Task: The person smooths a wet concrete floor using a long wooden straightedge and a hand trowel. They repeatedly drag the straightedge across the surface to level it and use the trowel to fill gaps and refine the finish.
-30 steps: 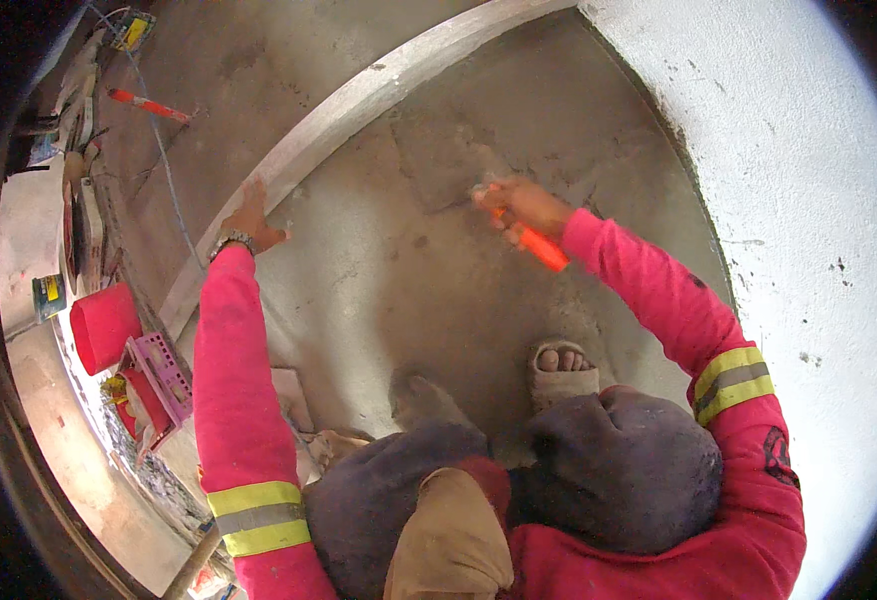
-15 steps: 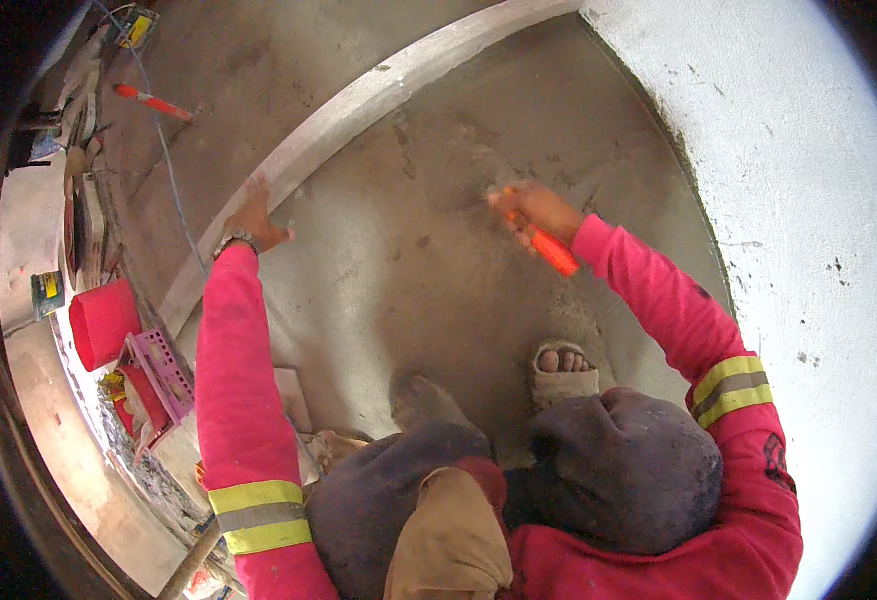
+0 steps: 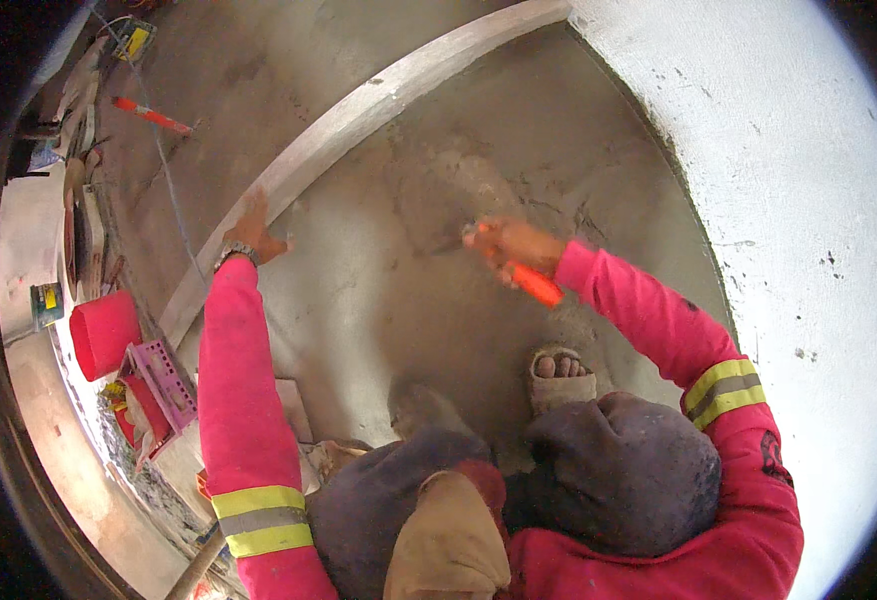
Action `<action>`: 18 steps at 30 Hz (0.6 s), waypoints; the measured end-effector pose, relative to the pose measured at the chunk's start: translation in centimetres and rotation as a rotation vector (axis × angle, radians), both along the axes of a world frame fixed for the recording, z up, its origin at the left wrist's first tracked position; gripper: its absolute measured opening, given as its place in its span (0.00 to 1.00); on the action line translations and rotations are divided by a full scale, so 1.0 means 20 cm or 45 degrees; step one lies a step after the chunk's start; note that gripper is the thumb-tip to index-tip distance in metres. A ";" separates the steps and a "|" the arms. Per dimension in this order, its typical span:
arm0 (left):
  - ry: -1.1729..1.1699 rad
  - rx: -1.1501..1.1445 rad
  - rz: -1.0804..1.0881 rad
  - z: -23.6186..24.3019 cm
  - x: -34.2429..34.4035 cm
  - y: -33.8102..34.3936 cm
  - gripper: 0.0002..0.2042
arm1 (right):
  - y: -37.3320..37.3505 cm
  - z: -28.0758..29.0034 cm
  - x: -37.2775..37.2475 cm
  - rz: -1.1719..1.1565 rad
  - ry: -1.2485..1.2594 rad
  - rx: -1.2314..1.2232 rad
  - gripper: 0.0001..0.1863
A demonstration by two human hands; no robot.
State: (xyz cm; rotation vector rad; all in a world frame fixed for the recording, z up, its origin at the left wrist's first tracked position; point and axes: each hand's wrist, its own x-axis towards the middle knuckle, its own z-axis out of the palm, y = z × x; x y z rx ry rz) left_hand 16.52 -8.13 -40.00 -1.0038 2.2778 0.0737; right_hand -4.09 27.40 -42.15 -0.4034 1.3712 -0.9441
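Observation:
My right hand (image 3: 514, 246) is closed around a tool with a bright orange handle (image 3: 536, 285), held low over the grey concrete floor (image 3: 358, 300). The handle's butt sticks out toward me; the tool's working end is blurred and mostly hidden by my fingers. My left hand (image 3: 251, 236) has its fingers spread, with the thumb out to the side. It lies over the pale raised kerb (image 3: 358, 118) that crosses the floor diagonally, and it appears to lean on it. A watch (image 3: 235, 251) circles that wrist.
A white wall (image 3: 758, 200) rises on the right. To my left are a red bucket (image 3: 105, 335), a pink perforated basket (image 3: 161, 383) and a grey cable (image 3: 166, 165). Beyond the kerb lies another orange-handled tool (image 3: 153, 115). My sandalled foot (image 3: 561, 375) is near the right hand.
My right hand has shifted left and toward me with the orange-handled tool. My left hand keeps its place over the kerb.

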 end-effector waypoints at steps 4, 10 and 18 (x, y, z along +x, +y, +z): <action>0.145 -0.058 -0.096 -0.01 0.03 0.00 0.56 | 0.13 -0.10 0.18 0.220 1.381 -0.775 0.20; 0.420 -0.201 0.041 -0.01 0.08 0.06 0.46 | 0.14 0.16 0.02 0.421 1.312 -0.304 0.21; 0.633 -0.491 -0.106 -0.21 0.32 -0.27 0.41 | -0.42 0.16 -0.53 0.228 1.970 -0.547 0.19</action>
